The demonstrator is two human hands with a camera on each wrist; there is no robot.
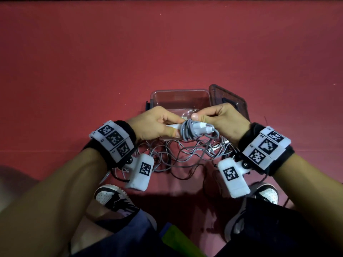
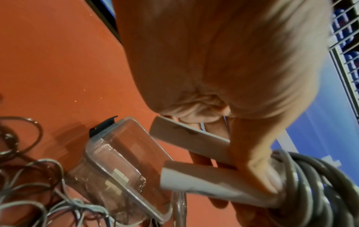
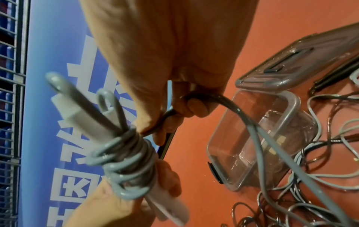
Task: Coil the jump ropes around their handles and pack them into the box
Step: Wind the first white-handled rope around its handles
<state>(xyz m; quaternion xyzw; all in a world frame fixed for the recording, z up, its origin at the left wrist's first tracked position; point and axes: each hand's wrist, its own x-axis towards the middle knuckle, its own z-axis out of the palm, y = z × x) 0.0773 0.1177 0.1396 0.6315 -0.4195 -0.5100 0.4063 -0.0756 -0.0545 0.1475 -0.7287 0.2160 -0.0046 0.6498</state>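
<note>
The grey cord could slip off the two white plastic handles [image 1: 187, 127] if the wraps go slack, I think, because much loose grey rope [image 1: 185, 154] lies tangled on the red floor under both hands and could snag. The left hand [image 1: 154, 125] has its fingers curled tight around the handles. The right hand [image 1: 222, 119] pinches the grey cord beside the wound coil [image 3: 126, 161]. The clear plastic box [image 1: 178, 99] sits open just past the hands, with its dark lid [image 1: 230, 101] beside it.
</note>
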